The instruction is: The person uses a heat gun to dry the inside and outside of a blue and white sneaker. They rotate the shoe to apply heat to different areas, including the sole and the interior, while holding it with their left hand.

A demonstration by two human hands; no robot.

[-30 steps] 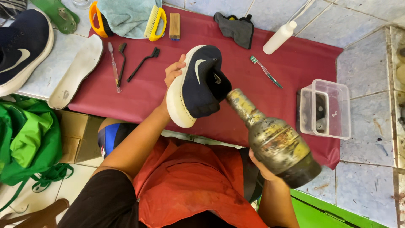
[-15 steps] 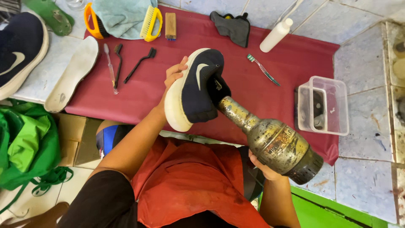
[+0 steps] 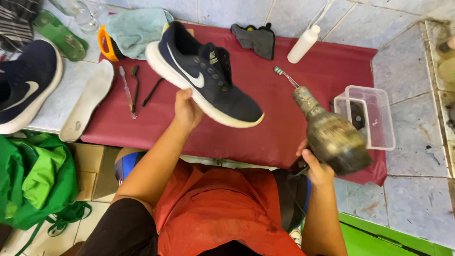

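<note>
Shoe [image 3: 208, 76] aloft — blower [image 3: 329, 135] well apart.

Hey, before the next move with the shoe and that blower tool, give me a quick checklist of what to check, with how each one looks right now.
1. Left hand has a firm hold on the navy shoe: ok, fingers grip under the white sole.
2. Right hand holds the worn blower tool: ok, gripped at its rear.
3. Nozzle pointed away from the shoe: ok, it aims toward the toothbrush.
4. Nozzle apart from the clear plastic box: ok, though close beside it.
5. Tool switched on: cannot tell.
6. Bare space on the red mat below the shoe: ok.
</note>
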